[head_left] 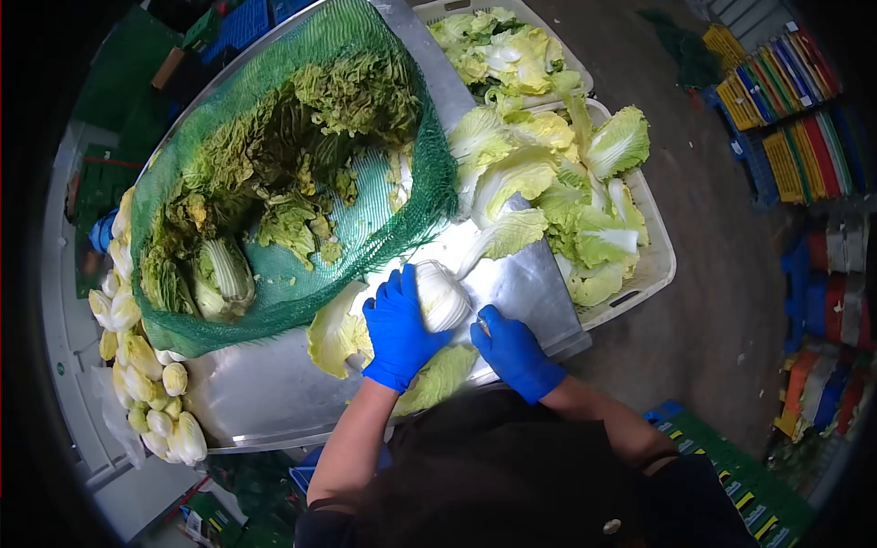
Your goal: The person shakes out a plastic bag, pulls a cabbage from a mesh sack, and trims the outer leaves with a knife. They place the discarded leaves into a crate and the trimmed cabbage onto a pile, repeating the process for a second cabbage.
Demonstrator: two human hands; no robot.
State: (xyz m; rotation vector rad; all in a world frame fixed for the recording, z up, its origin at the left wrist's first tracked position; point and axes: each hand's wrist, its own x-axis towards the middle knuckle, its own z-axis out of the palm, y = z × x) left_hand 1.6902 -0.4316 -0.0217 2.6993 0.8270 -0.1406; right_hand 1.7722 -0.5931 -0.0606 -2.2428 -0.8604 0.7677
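Note:
A Chinese cabbage (442, 297) with a pale, stripped base lies on the steel table in front of me. My left hand (399, 326), in a blue glove, grips it from its left side, fingers curved over the top. At the cabbage's right end, my gloved right hand (514, 350) is closed on a small knife (477, 320); most of the knife is hidden by the fingers. Loose outer leaves lie around the cabbage, one yellow-green leaf (336, 331) left of my left hand and a green leaf (440, 376) below it.
A green net sack (365, 247) with wilted cabbages covers the table's far left. Trimmed cabbages (137, 365) are piled along the left edge. Cream crates (656, 260) of leaves stand beyond the steel table (247, 388) on the right. Stacked coloured crates (776, 100) line the far right.

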